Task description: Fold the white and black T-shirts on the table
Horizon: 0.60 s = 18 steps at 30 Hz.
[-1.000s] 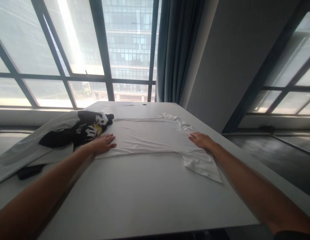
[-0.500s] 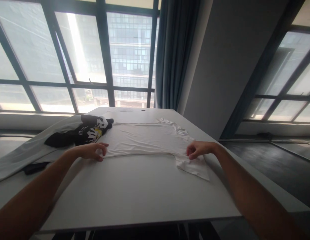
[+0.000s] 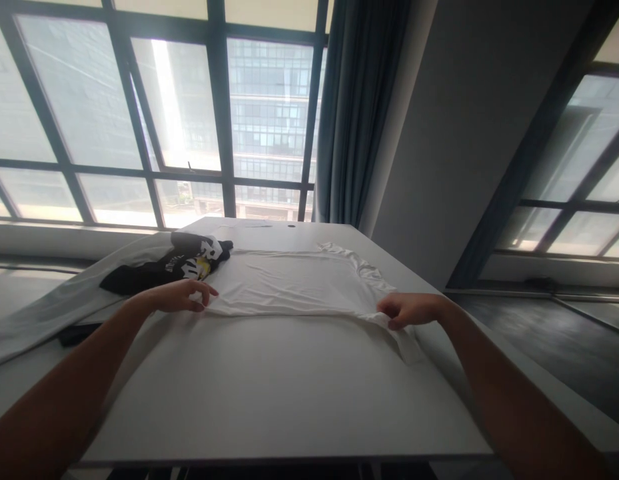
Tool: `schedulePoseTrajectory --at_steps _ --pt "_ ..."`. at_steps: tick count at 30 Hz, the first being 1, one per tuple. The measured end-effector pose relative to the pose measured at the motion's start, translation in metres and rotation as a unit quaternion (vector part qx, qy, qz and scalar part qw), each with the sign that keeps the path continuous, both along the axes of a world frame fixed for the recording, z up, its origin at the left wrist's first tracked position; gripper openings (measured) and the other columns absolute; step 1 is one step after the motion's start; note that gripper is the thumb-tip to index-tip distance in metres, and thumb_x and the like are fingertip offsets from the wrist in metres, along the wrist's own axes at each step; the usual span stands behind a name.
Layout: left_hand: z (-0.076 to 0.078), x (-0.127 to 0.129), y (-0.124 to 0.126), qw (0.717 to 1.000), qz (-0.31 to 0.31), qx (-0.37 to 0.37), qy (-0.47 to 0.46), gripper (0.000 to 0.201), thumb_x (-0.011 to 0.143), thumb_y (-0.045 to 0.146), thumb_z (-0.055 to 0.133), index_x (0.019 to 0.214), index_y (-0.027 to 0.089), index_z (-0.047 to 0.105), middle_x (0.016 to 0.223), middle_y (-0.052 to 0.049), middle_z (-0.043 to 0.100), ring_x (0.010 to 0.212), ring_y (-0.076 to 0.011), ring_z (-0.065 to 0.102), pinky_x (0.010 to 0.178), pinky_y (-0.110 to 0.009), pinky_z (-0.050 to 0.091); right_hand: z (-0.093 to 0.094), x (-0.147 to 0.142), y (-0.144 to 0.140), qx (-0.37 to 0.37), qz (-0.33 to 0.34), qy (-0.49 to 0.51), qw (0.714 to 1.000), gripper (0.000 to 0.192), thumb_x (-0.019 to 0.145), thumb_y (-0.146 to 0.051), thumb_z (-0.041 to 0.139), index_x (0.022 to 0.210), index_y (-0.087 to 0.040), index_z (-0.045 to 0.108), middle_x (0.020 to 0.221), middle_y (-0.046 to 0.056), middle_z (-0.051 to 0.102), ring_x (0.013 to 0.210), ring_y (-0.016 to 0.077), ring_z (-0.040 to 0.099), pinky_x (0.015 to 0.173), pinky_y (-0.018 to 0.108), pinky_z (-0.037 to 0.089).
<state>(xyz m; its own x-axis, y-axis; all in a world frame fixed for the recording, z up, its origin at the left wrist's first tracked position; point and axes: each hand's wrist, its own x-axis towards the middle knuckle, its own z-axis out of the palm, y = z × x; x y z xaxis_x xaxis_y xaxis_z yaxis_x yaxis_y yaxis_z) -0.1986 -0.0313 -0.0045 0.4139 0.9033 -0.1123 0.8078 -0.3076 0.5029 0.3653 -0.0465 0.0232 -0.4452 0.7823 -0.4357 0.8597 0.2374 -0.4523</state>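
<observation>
A white T-shirt point(image 3: 294, 283) lies spread sideways on the white table, its near edge running between my two hands. My left hand point(image 3: 184, 296) pinches the near corner at the shirt's left end. At the right end, my right hand point(image 3: 406, 309) is closed on the fabric by the near shoulder. Below that hand, the near sleeve point(image 3: 408, 347) hangs bunched toward me. The far sleeve point(image 3: 339, 249) lies wrinkled on the other side of the shirt.
A black and grey garment with white and yellow print point(image 3: 164, 267) lies left of the shirt, with a dark object point(image 3: 78, 335) beside it. The table point(image 3: 289, 393) reaches toward the windows. A dark curtain point(image 3: 362, 120) and a pillar point(image 3: 449, 133) stand behind on the right.
My right hand has gripped the near shoulder fabric, and the near sleeve, flat before, is now gathered and drawn up. My left hand stays at its corner. The view has shifted slightly.
</observation>
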Motion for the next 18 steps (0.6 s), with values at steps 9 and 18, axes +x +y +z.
schedulePoseTrajectory --at_steps 9,18 --pt "0.013 -0.004 -0.005 0.986 0.006 -0.081 -0.145 0.039 0.058 0.054 0.08 0.073 0.02 0.07 0.071 -0.002 0.065 0.07 -0.0195 0.059 0.068 -0.028 0.051 -0.004 0.032 0.018 0.046 -0.087 0.233 0.968 0.054 0.06 -0.059 0.08 0.091 -0.016 0.068 0.078 0.004 0.066 0.071 0.0175 0.061 0.065 0.027 0.051" --pt "-0.046 -0.014 0.034 0.961 0.181 0.039 -0.207 0.075 0.055 0.077 0.069 0.097 0.015 0.066 0.06 0.003 0.053 0.055 -0.0145 0.051 0.053 -0.027 0.042 -0.054 0.047 0.064 0.133 -0.279 0.15 0.939 0.074 0.093 -0.07 0.035 0.124 -0.009 0.063 0.114 0.02 0.068 0.094 0.0249 0.067 0.076 0.032 0.055"
